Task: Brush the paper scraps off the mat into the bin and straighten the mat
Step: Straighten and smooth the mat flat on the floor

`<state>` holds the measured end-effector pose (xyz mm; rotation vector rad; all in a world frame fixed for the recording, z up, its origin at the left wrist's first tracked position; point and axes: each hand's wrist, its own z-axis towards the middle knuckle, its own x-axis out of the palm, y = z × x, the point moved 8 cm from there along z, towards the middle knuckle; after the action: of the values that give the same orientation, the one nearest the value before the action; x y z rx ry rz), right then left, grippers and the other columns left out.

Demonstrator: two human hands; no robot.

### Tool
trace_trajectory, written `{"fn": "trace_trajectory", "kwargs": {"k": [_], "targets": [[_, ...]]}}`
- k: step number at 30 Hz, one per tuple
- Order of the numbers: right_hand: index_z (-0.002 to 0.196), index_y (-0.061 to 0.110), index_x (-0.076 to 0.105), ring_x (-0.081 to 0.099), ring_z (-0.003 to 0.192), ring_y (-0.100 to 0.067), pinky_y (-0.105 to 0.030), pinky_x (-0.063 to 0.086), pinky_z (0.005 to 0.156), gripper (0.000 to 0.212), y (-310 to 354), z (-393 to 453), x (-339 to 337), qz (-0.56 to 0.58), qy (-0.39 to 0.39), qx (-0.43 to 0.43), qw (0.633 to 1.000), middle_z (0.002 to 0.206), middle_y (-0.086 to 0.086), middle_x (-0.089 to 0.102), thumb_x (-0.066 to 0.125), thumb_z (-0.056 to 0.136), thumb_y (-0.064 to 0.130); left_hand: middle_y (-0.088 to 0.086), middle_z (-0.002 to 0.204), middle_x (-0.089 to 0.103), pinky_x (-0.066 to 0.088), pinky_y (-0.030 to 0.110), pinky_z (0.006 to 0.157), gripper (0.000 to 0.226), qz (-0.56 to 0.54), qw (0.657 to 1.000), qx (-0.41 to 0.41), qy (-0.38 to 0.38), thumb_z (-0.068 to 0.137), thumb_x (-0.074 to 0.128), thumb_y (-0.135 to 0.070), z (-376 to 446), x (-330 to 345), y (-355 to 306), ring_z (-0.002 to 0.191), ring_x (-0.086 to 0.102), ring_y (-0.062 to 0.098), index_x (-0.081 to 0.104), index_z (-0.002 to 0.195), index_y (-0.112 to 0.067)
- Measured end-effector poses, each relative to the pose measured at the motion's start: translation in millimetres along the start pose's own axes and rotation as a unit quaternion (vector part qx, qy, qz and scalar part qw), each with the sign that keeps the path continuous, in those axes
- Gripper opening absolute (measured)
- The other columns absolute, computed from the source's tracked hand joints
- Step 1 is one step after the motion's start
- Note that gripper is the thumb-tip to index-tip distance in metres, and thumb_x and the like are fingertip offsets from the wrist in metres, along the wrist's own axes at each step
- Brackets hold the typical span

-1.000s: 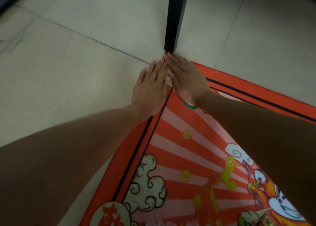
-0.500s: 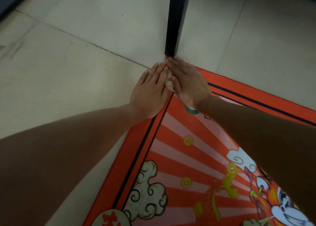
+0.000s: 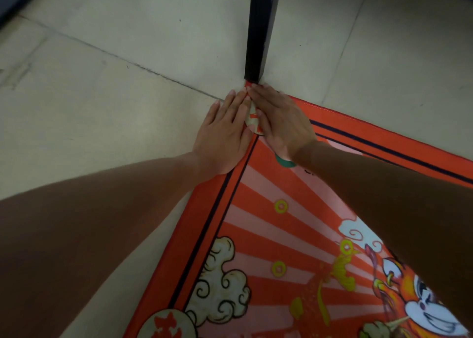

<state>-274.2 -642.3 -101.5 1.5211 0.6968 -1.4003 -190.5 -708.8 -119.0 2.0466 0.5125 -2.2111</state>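
Where the view begins, nearest: orange cartoon-print mat (image 3: 268, 235) flat on pale tiled floor (image 3: 102, 94). Mid: left hand (image 3: 222, 135) and right hand (image 3: 281, 122), both palm-down, fingers straight and together, pressing the mat's far corner, fingertips meeting. Far: black furniture leg (image 3: 258, 30) touching that corner.

mat (image 3: 281, 235) | corner nudged slightly toward black leg (image 3: 258, 30)

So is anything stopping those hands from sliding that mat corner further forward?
Yes. A black leg stands on the floor right at the tip of the mat, touching or nearly so. Both the left hand and right hand press flat on that corner.
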Motion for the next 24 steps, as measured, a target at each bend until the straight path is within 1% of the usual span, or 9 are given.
{"fn": "trace_trajectory", "kwargs": {"k": [8, 12, 15, 17, 19, 21, 24], "targets": [[0.153, 0.016, 0.024, 0.015, 0.147, -0.012, -0.031, 0.014, 0.121, 0.049, 1.3, 0.0, -0.3, -0.02, 0.009, 0.002, 1.0, 0.159, 0.001, 0.023, 0.025, 0.104, 0.024, 0.007, 0.163, 0.018, 0.01, 0.039, 0.123, 0.065, 0.001, 1.0, -0.001, 0.002, 0.1, 0.014, -0.042, 1.1, -1.0, -0.2, 0.152, 0.012, 0.021, 0.021, 0.155, -0.007], [0.153, 0.016, 0.023, 0.014, 0.148, -0.014, -0.035, 0.016, 0.121, 0.05, 1.9, -0.3, 0.2, -0.045, 0.017, 0.0, 0.999, 0.159, 0.001, 0.021, 0.024, 0.104, 0.026, 0.007, 0.164, 0.015, 0.01, 0.04, 0.123, 0.067, 0.003, 1.0, -0.003, 0.013, 0.099, 0.012, -0.043, 1.2, -0.7, -0.4, 0.152, 0.009, 0.021, 0.019, 0.156, -0.008], [0.153, 0.015, 0.021, 0.014, 0.148, -0.017, -0.038, 0.019, 0.12, 0.052, -1.1, 2.6, 7.8, -0.087, 0.039, -0.006, 0.995, 0.159, 0.001, 0.02, 0.023, 0.103, 0.029, 0.006, 0.165, 0.013, 0.01, 0.041, 0.123, 0.067, 0.002, 1.0, -0.005, 0.024, 0.099, 0.01, -0.044, 0.7, -0.9, 0.1, 0.152, 0.007, 0.021, 0.017, 0.156, -0.008], [0.153, 0.015, 0.023, 0.02, 0.146, -0.021, -0.04, 0.024, 0.117, 0.053, -0.7, 3.8, 10.1, -0.127, 0.046, -0.009, 0.991, 0.158, 0.0, 0.023, 0.026, 0.102, 0.03, 0.006, 0.165, 0.011, 0.008, 0.041, 0.123, 0.064, 0.005, 1.0, -0.005, 0.03, 0.102, 0.014, -0.041, 1.1, -0.7, -1.2, 0.153, 0.005, 0.021, 0.015, 0.157, -0.008], [0.152, 0.016, 0.025, 0.025, 0.143, -0.024, -0.04, 0.027, 0.114, 0.053, 1.2, 3.0, 7.0, -0.151, 0.047, 0.011, 0.987, 0.157, 0.0, 0.027, 0.032, 0.101, 0.029, 0.005, 0.165, 0.009, 0.007, 0.04, 0.123, 0.06, 0.009, 0.999, -0.011, 0.035, 0.104, 0.02, -0.039, 1.4, -1.2, -0.7, 0.153, 0.003, 0.021, 0.014, 0.157, -0.009], [0.152, 0.017, 0.025, 0.026, 0.142, -0.026, -0.04, 0.029, 0.11, 0.055, 5.3, 1.8, 2.6, -0.164, 0.044, 0.024, 0.985, 0.155, 0.0, 0.029, 0.039, 0.099, 0.026, 0.004, 0.166, 0.008, 0.006, 0.039, 0.123, 0.059, 0.021, 0.999, -0.02, 0.036, 0.105, 0.021, -0.038, 0.7, -1.9, 0.1, 0.153, 0.002, 0.021, 0.014, 0.157, -0.01], [0.152, 0.017, 0.023, 0.026, 0.14, -0.026, -0.041, 0.029, 0.106, 0.058, 10.8, 2.9, -4.4, -0.157, 0.048, 0.031, 0.986, 0.154, -0.001, 0.029, 0.042, 0.097, 0.021, 0.001, 0.166, 0.003, 0.003, 0.038, 0.123, 0.059, 0.024, 0.998, -0.036, 0.052, 0.106, 0.02, -0.039, -3.1, -1.0, 0.5, 0.153, -0.002, 0.021, 0.006, 0.158, -0.013]]}}
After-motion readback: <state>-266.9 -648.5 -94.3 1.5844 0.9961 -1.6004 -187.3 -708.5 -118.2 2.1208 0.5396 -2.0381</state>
